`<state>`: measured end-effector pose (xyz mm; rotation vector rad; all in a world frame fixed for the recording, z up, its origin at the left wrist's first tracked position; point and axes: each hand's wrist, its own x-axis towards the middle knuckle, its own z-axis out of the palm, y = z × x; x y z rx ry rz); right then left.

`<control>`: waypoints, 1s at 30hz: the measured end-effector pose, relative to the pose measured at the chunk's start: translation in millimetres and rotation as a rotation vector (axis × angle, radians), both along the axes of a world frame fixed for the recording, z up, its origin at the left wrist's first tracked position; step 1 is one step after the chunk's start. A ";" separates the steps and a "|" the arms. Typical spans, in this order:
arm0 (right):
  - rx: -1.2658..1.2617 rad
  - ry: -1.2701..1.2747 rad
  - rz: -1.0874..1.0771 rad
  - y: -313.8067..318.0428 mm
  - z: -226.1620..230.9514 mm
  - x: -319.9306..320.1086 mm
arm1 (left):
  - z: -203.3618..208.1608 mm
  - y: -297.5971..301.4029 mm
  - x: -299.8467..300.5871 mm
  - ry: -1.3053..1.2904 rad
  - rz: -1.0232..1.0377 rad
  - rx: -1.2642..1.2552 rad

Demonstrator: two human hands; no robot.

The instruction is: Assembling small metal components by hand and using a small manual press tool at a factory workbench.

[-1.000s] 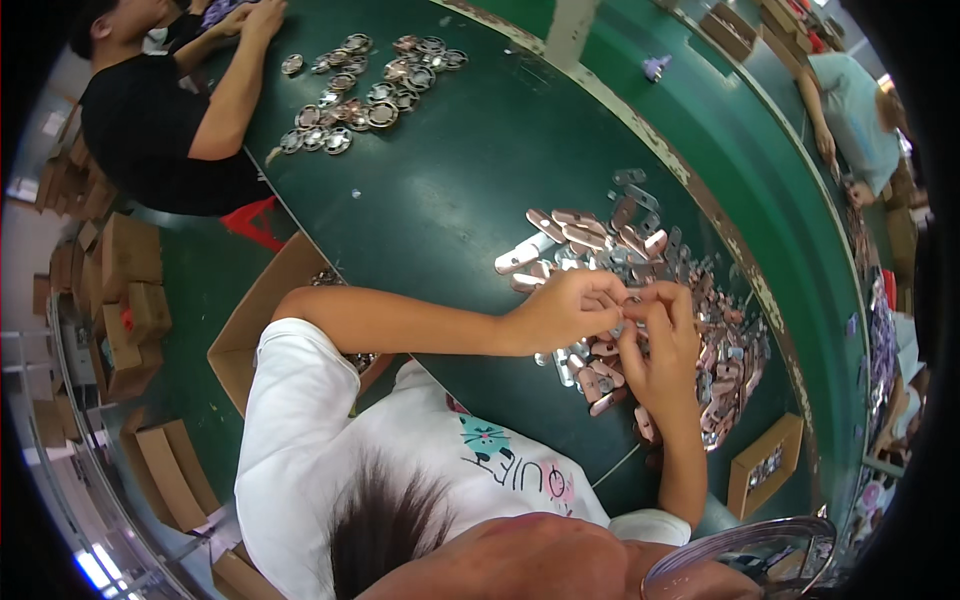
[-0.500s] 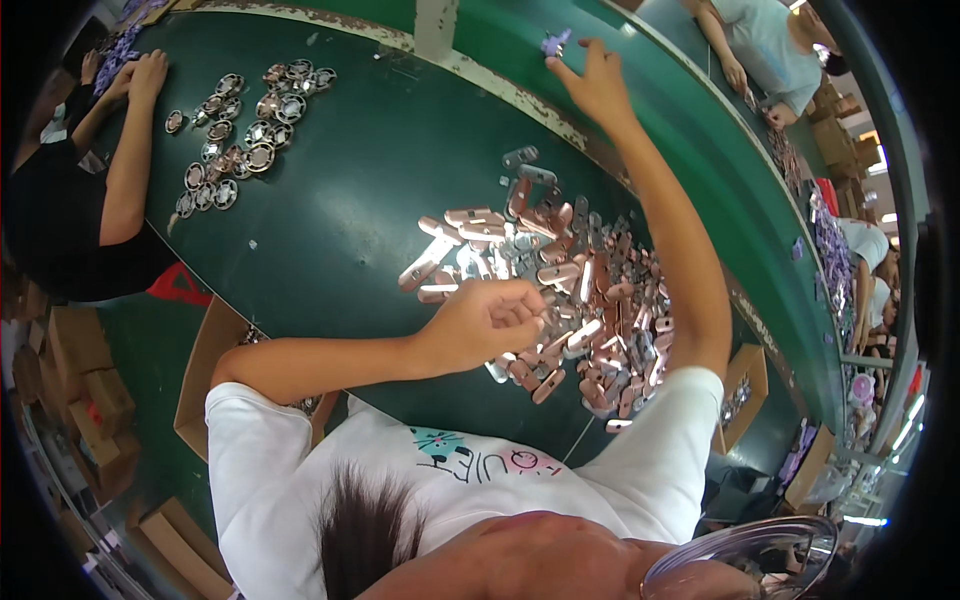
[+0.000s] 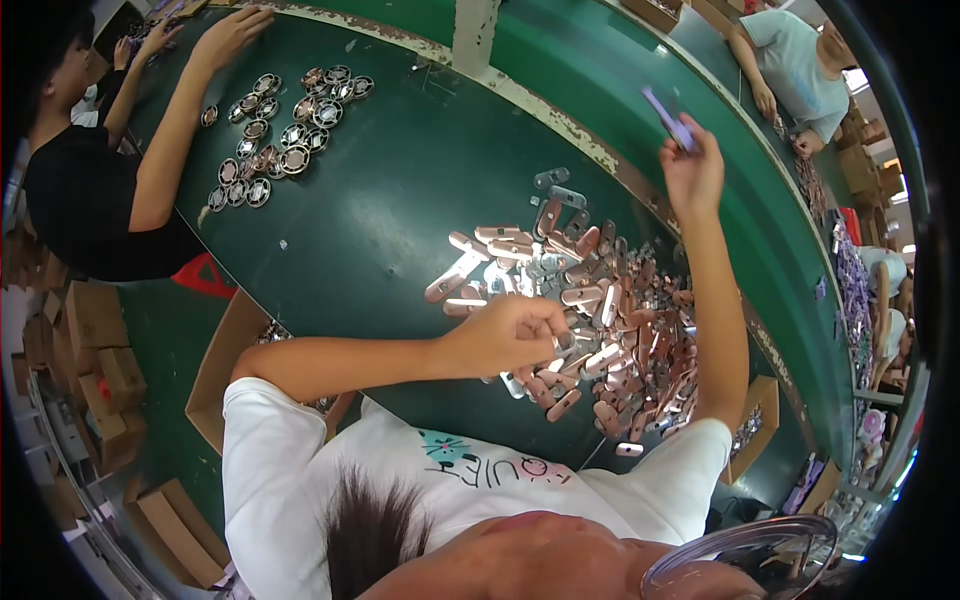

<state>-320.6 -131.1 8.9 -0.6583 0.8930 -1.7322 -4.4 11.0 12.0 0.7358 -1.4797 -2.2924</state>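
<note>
My right hand (image 3: 694,172) is raised over the green strip beyond the table's far edge. Its fingers pinch a slim lavender plastic piece (image 3: 668,118), which points up and to the left. My left hand (image 3: 515,335) is curled closed at the near left side of a heap of pinkish, rounded metal plates (image 3: 620,325). Whether anything small is inside its fingers is hidden. Several similar plates (image 3: 458,272) lie loose just beyond that hand, some shining in the light.
Round metal parts (image 3: 294,158) form a cluster at the far left, near a co-worker in black (image 3: 100,200). Cardboard boxes (image 3: 215,375) stand at the table's near edge. A white post (image 3: 474,38) rises at the far edge. Another person (image 3: 795,70) sits across.
My right hand has taken hold of the lavender piece on the green strip and lifted it, drawing it right. My left hand stays closed beside the heap. The view has shifted slightly.
</note>
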 end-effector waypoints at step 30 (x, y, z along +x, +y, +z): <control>0.040 0.302 0.474 190.5 13.8 95.3 | -11.1 3.0 -7.4 0.136 0.068 0.299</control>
